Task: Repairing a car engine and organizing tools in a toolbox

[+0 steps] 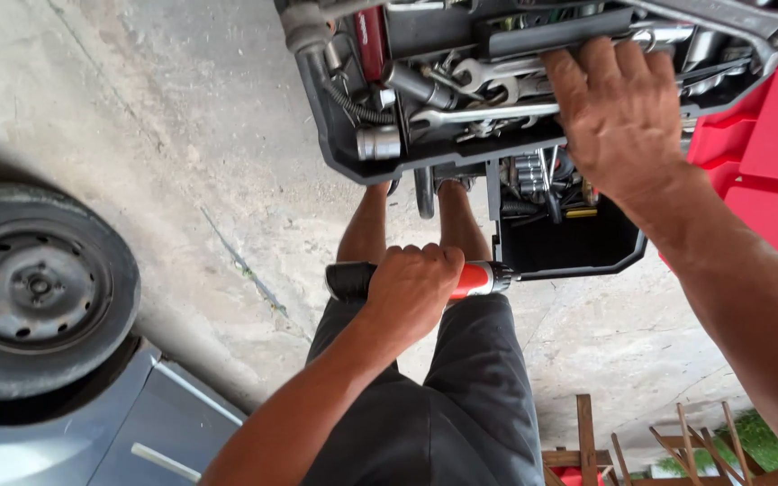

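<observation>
Wrenches [488, 112] inside black tool tray [344, 153]

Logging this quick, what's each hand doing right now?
Left hand: closed around a red and black tool handle.
Right hand: open, fingers spread over the tool tray.

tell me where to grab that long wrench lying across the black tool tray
Grip the long wrench on its bare shank, coming from above; it lies flat across other tools, its right end under the right hand. The left hand is wrapped around a red-and-black tool.
</observation>
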